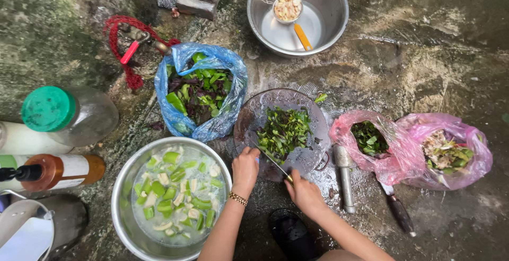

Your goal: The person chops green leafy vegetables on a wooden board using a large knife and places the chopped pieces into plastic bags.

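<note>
A round cutting board (297, 104) lies on the wet concrete floor with a pile of chopped green leaves (284, 128) on it. My left hand (245, 166) rests at the board's near-left edge, fingers curled by the leaves. My right hand (304, 191) grips the handle of a knife (275, 161) whose blade points up-left toward the leaves. A gold bracelet (238, 199) is on my left wrist.
A steel bowl (123, 187) of water holds green and white vegetable pieces. A blue bag (175, 115) holds green and purple leaves. Two pink bags (413, 144) sit at right. A steel basin (331, 6) with a small strainer (287, 8) is behind. Bottles (69, 113) stand left. A second knife (396, 208) and a metal tool (345, 179) lie right.
</note>
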